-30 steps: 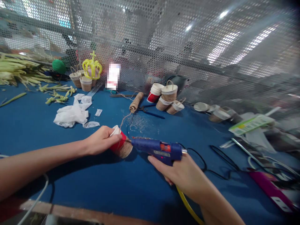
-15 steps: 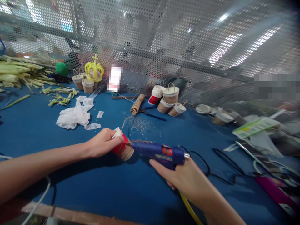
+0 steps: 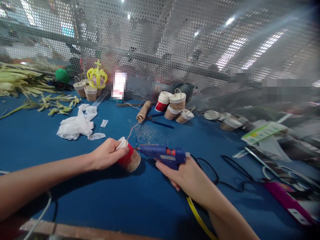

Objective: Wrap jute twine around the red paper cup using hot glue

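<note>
The left hand [image 3: 106,154] pinches the tilted cup [image 3: 131,159], while the right hand [image 3: 187,174] grips the glue gun [image 3: 162,154]. Since half a second ago, the nozzle [image 3: 136,148] has shifted from over the cup's red side to its right edge; gluing seems partway, red being unwrapped. Counted: one gun; beyond the cup, one twine roll [image 3: 143,112], one pliers [image 3: 162,124]; beyond and right of the cup, three wrapped cups [image 3: 177,106]; beyond and left, one crown [image 3: 98,78].
</note>
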{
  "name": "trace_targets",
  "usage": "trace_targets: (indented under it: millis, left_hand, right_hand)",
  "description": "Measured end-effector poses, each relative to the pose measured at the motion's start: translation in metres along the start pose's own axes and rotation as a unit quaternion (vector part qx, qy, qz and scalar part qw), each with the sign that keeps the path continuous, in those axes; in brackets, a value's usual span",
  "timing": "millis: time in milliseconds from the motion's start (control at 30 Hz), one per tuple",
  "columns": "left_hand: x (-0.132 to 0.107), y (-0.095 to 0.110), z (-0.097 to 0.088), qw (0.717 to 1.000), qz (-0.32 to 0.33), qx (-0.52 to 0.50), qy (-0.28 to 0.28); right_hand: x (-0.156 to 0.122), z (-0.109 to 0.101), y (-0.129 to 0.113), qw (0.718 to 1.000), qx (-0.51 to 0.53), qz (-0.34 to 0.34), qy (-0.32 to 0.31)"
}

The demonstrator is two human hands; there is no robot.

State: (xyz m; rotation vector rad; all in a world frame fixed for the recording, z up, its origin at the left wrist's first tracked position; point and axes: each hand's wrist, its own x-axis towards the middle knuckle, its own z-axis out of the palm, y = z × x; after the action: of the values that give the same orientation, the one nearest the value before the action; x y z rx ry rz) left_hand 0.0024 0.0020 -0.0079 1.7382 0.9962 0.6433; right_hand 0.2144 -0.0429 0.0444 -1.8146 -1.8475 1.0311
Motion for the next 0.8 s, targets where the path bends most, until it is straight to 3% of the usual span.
trace_targets:
  millis: [300, 400, 567, 800]
  left_hand:
    - [-0.001, 0.002, 0.001, 1.0, 0.011, 0.01, 0.007]
    - [0.0, 0.003, -0.001, 1.0, 0.016, 0.008, 0.013]
    - [0.002, 0.0, -0.005, 0.999, 0.025, -0.003, 0.037]
    - [0.002, -0.001, -0.007, 0.999, 0.027, 0.008, 0.041]
  right_hand:
    - [0.002, -0.005, 0.003, 0.998, 0.057, -0.034, 0.007]
    - [0.011, -0.015, 0.012, 0.99, 0.119, -0.043, 0.061]
    - [0.035, -0.035, 0.024, 0.974, 0.144, -0.019, 0.172]
    - [0.078, -0.045, 0.049, 0.979, 0.057, 0.07, 0.184]
